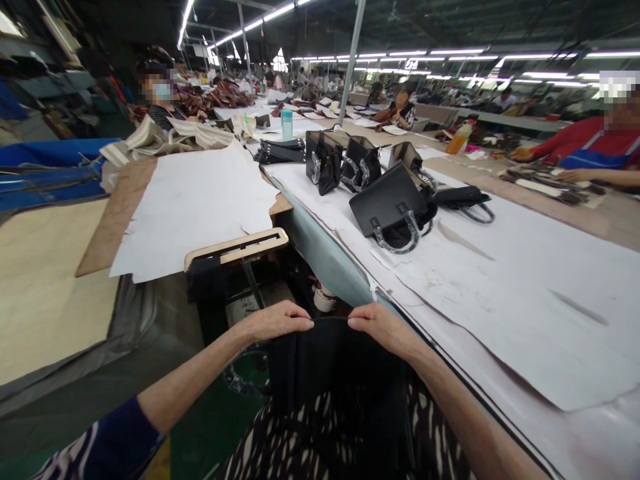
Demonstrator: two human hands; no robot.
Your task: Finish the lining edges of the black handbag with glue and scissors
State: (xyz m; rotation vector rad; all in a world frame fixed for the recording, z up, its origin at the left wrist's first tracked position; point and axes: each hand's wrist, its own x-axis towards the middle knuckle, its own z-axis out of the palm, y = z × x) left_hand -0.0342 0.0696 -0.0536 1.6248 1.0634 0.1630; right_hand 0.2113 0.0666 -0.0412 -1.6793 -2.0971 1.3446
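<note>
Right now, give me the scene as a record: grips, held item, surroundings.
Left grip: pinching upper edge of black bag
Right grip: pinching same edge, apart from the left
Wrapped handle: showing left of the bag
Worktable: at right, white-covered
On worktable: several black handbags
Beyond left grip: pale slotted frame
Bag contents: cannot tell

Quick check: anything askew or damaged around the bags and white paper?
Yes. In the bag group, the front black bag sits tilted, while the leftmost bag there stands upright. The left-hand white sheet has a ragged right edge, as if torn. The held black piece is too dark to judge.
</note>
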